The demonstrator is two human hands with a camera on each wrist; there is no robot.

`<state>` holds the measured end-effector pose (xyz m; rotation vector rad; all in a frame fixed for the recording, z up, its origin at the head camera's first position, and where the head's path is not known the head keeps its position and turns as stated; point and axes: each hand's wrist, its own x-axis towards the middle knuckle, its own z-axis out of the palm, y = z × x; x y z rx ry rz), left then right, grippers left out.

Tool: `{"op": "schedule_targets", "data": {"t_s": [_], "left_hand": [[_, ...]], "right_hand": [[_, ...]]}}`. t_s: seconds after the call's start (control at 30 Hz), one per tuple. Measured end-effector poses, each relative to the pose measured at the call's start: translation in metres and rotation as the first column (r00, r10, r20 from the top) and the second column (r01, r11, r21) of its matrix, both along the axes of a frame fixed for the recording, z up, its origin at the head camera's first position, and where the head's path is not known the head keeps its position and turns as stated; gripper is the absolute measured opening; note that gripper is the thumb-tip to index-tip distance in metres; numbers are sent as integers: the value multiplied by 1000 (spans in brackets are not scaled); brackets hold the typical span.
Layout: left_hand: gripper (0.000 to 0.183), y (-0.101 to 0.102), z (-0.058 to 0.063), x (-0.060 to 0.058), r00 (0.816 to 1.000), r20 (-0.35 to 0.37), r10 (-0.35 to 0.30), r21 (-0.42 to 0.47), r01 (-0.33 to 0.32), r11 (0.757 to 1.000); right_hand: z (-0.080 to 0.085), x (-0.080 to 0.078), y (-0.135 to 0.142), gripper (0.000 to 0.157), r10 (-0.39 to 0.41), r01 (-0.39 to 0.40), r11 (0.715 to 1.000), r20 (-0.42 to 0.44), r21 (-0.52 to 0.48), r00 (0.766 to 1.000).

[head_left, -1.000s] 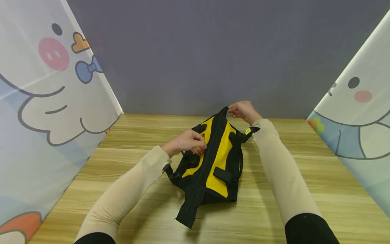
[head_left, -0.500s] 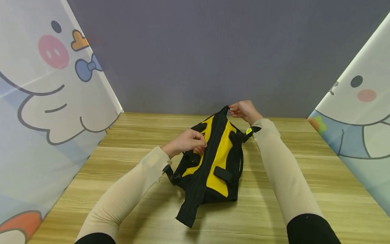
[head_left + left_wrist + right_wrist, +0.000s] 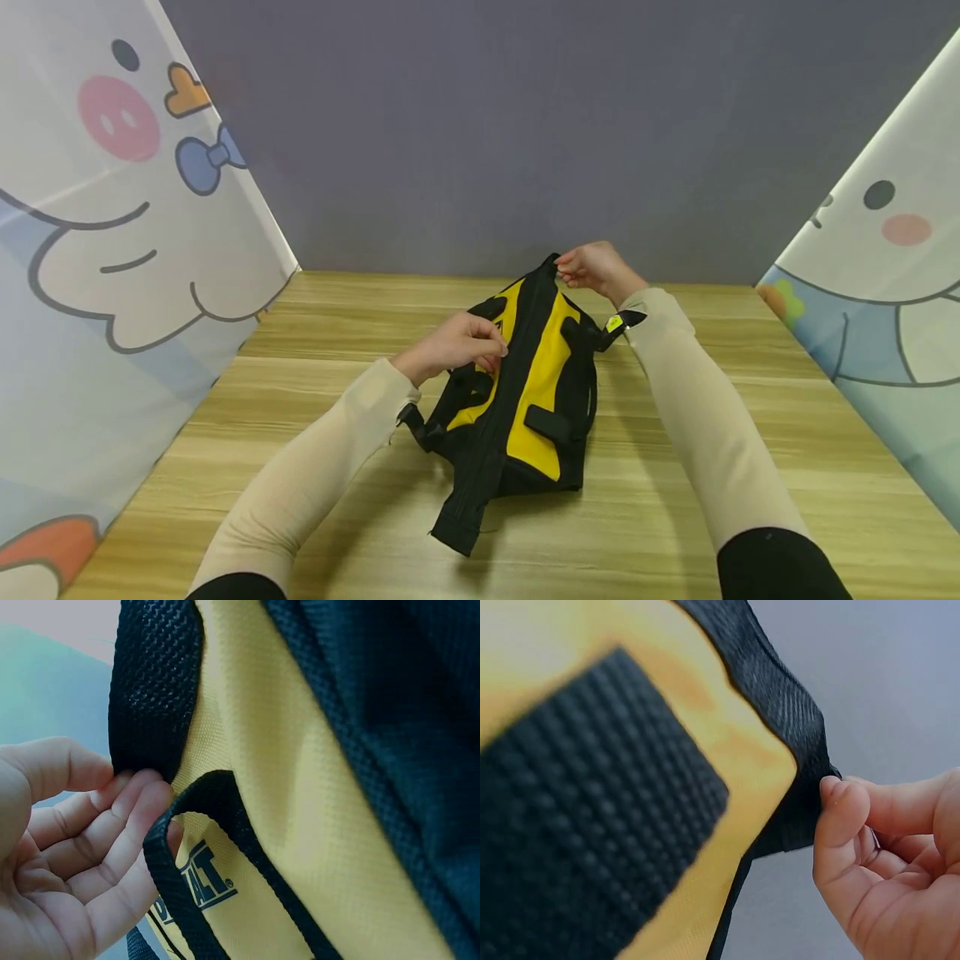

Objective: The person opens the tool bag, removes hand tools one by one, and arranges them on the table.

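A yellow and black tool bag (image 3: 543, 383) lies on the wooden table, its black zipper band (image 3: 517, 358) running along the top toward me. With thumb and fingertips my left hand (image 3: 462, 345) pinches the edge of a black band halfway along the bag. In the left wrist view that hand (image 3: 90, 847) is beside a black loop handle (image 3: 206, 791) and printed lettering (image 3: 206, 881). At the bag's far end my right hand (image 3: 596, 268) pinches the tip of the zipper band; the right wrist view shows its thumb and index finger (image 3: 844, 817) together there. The zipper pull cannot be made out.
A grey wall (image 3: 480, 142) stands behind the table (image 3: 315, 375). Cartoon-printed panels flank it at left (image 3: 97, 208) and right (image 3: 885, 292). The zipper band's near end (image 3: 457, 525) sticks out past the bag toward me.
The far tip of the zipper band and my right hand have shifted slightly left and up in the view. My left hand keeps its place on the bag. The head view has shifted a little.
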<state>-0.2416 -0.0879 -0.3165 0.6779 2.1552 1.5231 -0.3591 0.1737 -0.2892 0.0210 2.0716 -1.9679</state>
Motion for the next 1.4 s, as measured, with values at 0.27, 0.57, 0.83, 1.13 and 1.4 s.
{"op": "schedule_targets", "data": {"t_s": [0.27,0.57,0.83,1.13,1.4], "left_hand": [[17,-1,-4,-2,1000,8,11,15,-11,1000],[18,-3,-2,-1,1000,9,15,21,-16,1000],[18,-2,-5,-2,999,16,31,15,-31,999],[17,-2,-8,-2,1000,4,27,13,-27,1000],[17,0,-7,0,1000,-5,29,23,-29,999]], "right_hand": [[3,10,-7,12,69,-66,994,-42,84,997],[6,21,-11,9,143,-119,968,-97,220,985],[3,33,-14,12,210,-165,938,-121,305,970],[-5,46,-12,16,250,-203,932,-124,300,960],[-5,58,-13,14,312,-266,920,-127,289,941]]}}
